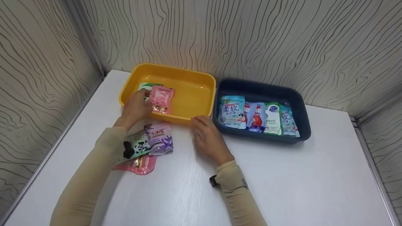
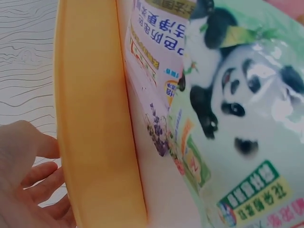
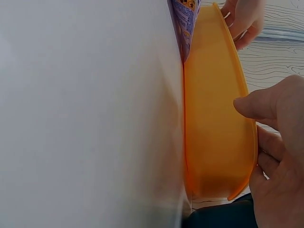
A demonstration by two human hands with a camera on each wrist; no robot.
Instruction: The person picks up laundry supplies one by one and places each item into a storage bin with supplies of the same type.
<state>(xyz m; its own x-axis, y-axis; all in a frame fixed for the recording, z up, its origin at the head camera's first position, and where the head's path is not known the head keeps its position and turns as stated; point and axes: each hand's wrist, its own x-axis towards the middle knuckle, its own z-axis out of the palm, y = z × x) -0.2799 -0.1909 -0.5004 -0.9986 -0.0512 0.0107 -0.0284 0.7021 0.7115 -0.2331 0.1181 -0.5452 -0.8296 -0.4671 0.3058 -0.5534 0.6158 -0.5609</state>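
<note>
My left hand reaches over the front left of the yellow bin, holding the left edge of a pink pouch; the bin wall hides its fingertips in the left wrist view. A green-and-white pouch lies behind it in the bin. My right hand grips the bin's front rim near the right corner, thumb on the outer wall and fingers past the rim. Before the bin lie a purple pouch, a green panda pouch and a pink pouch, overlapping beside my left forearm.
A dark blue bin stands against the yellow one on the right. Inside it several pouches lean in a row, among them a light blue pouch and a white-and-green pouch. Patterned walls enclose the white table.
</note>
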